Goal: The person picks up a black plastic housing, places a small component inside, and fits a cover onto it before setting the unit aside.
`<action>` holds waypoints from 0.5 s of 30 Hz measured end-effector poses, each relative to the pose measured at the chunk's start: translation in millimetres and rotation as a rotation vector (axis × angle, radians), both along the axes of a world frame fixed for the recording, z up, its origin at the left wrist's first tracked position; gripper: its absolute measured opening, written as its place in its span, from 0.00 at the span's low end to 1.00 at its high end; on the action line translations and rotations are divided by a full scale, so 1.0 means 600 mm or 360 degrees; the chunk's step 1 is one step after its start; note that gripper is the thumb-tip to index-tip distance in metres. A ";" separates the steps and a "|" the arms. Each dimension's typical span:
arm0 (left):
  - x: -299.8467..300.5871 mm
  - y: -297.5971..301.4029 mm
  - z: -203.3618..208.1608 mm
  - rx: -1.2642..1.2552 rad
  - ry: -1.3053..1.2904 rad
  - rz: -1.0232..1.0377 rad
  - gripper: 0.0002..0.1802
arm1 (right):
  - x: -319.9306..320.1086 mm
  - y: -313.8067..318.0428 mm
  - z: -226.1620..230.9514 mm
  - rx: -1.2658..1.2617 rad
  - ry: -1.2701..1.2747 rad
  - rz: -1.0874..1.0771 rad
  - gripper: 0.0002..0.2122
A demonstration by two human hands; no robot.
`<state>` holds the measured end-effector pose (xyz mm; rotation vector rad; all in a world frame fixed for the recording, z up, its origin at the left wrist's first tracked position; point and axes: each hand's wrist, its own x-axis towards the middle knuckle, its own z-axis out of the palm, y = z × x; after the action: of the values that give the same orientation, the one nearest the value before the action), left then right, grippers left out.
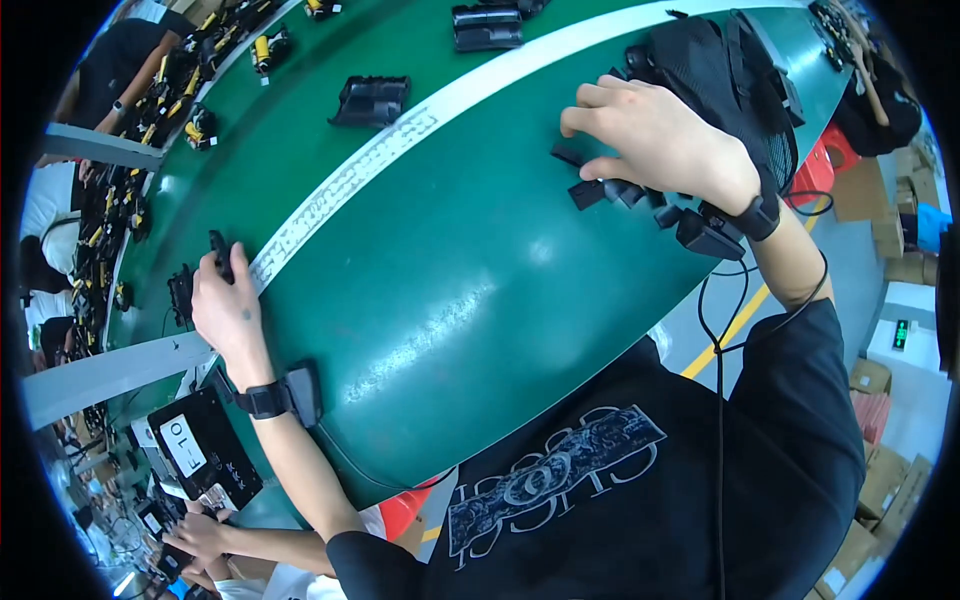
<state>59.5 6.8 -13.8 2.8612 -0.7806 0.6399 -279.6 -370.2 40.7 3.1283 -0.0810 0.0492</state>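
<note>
At the left of the green table, my left hand point(228, 305) is closed on a small black plastic part point(220, 252), near the white strip. Beside those fingers lies another dark piece point(181, 293), partly hidden. My right hand point(650, 135) is over the right part of the table, thumb and fingers apart with nothing visible between them. Under and beside it are several small black blocks point(585, 194), some covered by the hand. A black mesh bag point(715, 75) lies just beyond it. Both wrists wear black straps with box-shaped units and cables.
A white strip point(465, 95) curves along the green table point(420, 280). Beyond it lie black plastic housings point(370, 101) and yellow-and-black units point(268, 52). A grey metal bar point(110, 378) and a black box point(205, 450) stand at left. Another person's hands point(200, 537) work below that box.
</note>
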 end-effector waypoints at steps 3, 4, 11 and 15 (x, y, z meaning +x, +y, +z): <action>-0.086 -0.063 0.044 0.0042 0.0260 0.0098 0.27 | 0.004 0.013 -0.019 -0.0052 -0.0064 0.0035 0.11; -0.108 -0.082 0.055 -0.0071 0.0423 -0.0005 0.27 | 0.004 0.017 -0.031 -0.0068 -0.0107 -0.0024 0.11; -0.104 -0.082 0.116 -0.0357 0.1135 -0.0533 0.21 | 0.028 0.055 -0.015 -0.0003 -0.0155 -0.0174 0.10; -0.036 -0.055 0.083 -0.0099 0.0612 -0.1225 0.27 | 0.060 0.075 0.003 0.0357 -0.0070 -0.0109 0.08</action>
<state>37.6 -26.0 36.1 2.2245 -1.5853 0.0098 -243.4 -325.3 42.3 3.3457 -0.2080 0.1167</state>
